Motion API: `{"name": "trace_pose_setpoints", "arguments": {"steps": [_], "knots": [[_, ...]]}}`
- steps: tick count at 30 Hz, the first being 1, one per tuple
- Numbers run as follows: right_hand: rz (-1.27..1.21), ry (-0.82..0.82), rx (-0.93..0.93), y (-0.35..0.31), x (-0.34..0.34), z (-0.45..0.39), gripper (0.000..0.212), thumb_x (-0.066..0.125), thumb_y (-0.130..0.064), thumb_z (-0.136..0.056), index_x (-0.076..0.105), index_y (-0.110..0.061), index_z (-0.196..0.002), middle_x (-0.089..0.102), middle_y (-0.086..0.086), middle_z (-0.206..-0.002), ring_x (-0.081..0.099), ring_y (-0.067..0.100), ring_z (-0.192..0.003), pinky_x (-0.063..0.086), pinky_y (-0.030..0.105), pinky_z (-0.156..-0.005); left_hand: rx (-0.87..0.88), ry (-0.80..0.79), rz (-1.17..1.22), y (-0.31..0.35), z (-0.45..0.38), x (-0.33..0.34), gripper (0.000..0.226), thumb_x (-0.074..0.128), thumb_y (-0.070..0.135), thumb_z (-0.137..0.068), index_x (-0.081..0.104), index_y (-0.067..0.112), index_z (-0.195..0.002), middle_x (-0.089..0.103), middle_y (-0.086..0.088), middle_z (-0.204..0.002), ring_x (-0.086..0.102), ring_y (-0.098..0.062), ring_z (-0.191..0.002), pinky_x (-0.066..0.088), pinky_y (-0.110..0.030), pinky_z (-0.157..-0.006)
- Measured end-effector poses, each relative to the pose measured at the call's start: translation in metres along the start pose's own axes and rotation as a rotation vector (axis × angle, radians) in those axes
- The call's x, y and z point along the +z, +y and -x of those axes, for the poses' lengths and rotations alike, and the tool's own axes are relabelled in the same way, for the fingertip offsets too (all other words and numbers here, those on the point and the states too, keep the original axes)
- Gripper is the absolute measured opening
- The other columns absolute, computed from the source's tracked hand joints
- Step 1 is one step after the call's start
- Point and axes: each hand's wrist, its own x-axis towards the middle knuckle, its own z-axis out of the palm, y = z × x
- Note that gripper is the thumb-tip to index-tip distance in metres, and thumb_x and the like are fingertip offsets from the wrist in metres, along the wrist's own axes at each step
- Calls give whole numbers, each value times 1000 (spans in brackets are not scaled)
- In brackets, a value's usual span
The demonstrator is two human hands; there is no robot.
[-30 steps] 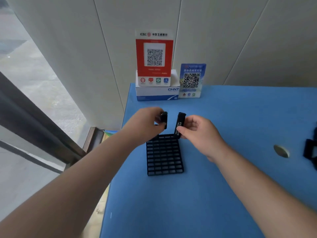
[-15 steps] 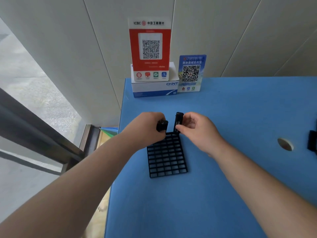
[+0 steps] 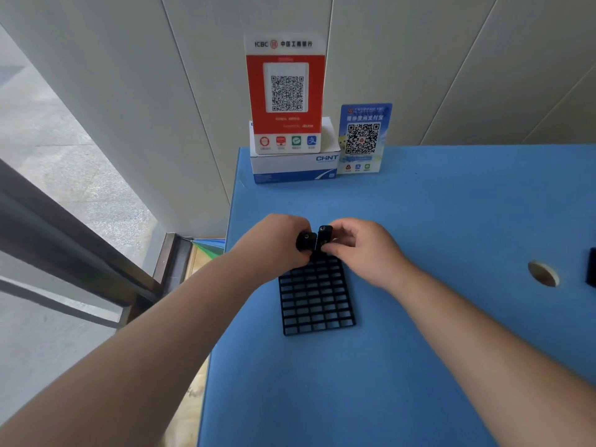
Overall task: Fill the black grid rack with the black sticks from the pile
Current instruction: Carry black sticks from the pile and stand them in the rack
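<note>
Gripping one black stick (image 3: 323, 237) upright, your right hand (image 3: 361, 250) met the grid rack's (image 3: 317, 298) far edge. Your left hand (image 3: 279, 241) clutched another stick (image 3: 305, 241), both lower than before.

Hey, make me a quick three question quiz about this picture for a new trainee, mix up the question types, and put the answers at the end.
1. True or false: each hand holds a black stick over the far end of the black grid rack.
2. Multiple choice: the red QR sign stands on
A. the bare blue table
B. the white and blue box
C. the rack
3. Short answer: do the rack's visible cells, nearer than the hands, hold any sticks?

Key
1. True: the left hand grips one stick, and the right hand pinches the other stick.
2. B, the white and blue box on the blue table.
3. No, they look empty.
</note>
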Motion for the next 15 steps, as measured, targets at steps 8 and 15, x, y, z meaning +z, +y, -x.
{"name": "trace_pose_setpoints", "arguments": {"steps": [8, 15], "knots": [[222, 22, -41, 1, 6, 1, 15, 71, -15, -90, 73, -24, -103, 69, -19, -88, 64, 0, -80, 47, 14, -77, -6, 0, -10, 0, 0, -1, 12, 64, 21, -83, 66, 20, -94, 64, 1, -80, 59, -19, -74, 47, -28, -60], [262, 52, -31, 2, 7, 9, 25, 72, -17, -90, 74, -25, -113, 73, -13, -108, 67, 6, -94, 51, 24, -89, -26, 22, -11, 1, 6, -3, 16, 65, 25, -83, 68, 25, -98, 66, 6, -84, 62, -18, -79, 51, -31, -65]]}}
